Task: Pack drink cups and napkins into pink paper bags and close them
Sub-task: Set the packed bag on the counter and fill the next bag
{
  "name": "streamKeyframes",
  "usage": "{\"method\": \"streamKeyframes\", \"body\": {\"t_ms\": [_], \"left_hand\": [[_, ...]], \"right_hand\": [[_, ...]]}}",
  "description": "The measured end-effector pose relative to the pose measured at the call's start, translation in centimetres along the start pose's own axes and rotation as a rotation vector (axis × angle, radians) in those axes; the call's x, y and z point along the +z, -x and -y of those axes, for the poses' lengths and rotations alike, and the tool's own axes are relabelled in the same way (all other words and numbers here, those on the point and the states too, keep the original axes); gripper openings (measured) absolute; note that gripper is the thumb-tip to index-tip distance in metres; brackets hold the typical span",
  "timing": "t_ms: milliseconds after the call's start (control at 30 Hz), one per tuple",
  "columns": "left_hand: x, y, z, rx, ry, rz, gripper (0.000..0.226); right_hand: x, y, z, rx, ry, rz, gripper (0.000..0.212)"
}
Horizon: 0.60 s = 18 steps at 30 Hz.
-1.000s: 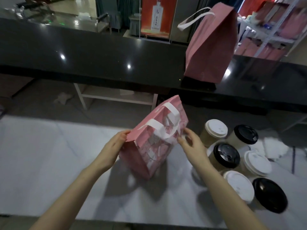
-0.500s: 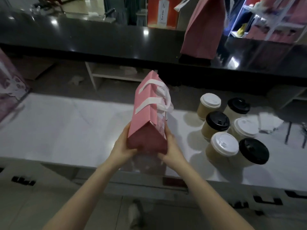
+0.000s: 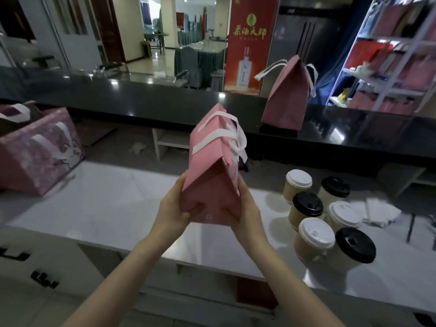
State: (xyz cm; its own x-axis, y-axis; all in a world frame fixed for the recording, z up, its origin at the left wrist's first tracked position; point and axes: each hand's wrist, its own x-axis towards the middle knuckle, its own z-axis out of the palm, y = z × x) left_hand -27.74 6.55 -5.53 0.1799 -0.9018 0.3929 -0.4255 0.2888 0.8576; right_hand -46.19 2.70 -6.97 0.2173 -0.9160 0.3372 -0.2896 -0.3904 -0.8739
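A closed pink paper bag [image 3: 212, 166], white handles folded flat, is being gripped by the left hand [image 3: 173, 208] and right hand [image 3: 247, 208] above the desk [image 3: 113, 204].

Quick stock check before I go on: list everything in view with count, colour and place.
Held bag: 1, pink with white handles, between both hands above the white counter.
Cups: 6, tan; 3 white lids, 3 black lids, clustered on the counter's right.
Napkins: small white pile, right of the cups.
Patterned bags: at least 1, pink, counter's far left.
Closed bag: 1, dark pink, on the black ledge.
Left hand: on the bag's base.
Right hand: on the bag's base.
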Motion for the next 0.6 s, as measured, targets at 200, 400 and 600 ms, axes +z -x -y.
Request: {"method": "streamKeyframes", "body": {"t_ms": [200, 400, 600], "left_hand": [[-1.1, -9.4, -2.8, 0.165, 0.055, -0.050, 0.085], [-0.3, -20.9, -2.5, 0.278, 0.089, 0.009, 0.082], [1.4, -30.8, 1.0, 0.259, 0.121, 0.156, 0.087]], "right_hand": [[-1.9, -8.3, 4.4, -0.137, 0.048, -0.090, 0.094], [-2.8, -18.6, 5.0, -0.218, 0.104, -0.175, 0.092], [-1.6, -26.9, 2.3, -0.084, 0.130, -0.268, 0.088]]}}
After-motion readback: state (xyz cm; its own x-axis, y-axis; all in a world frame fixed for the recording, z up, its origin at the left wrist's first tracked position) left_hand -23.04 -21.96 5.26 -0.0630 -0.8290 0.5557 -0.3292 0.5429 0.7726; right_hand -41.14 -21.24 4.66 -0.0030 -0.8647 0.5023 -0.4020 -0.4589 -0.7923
